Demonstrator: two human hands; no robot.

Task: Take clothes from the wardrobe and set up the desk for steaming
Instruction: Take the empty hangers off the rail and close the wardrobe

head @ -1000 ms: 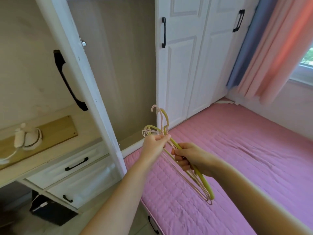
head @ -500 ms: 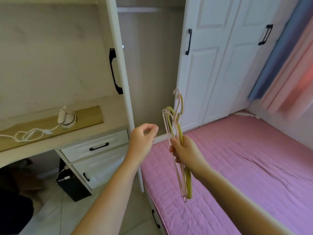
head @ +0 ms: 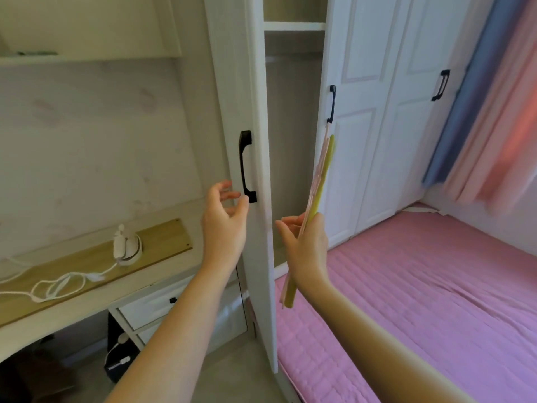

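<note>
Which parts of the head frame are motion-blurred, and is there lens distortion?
Head view: curtains at right edge smear heavily; hangers in the right hand look streaked; left hand and door handle stay fairly crisp; wide-angle bends the wardrobe door lines.

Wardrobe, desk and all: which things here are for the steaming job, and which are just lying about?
For the job:
- hangers, held in the right hand
- open wardrobe door; the left hand is by its black handle
- steamer and its white cord on the desk

Just lying about:
- pink bed cover
- curtains
- black box under the desk
</note>
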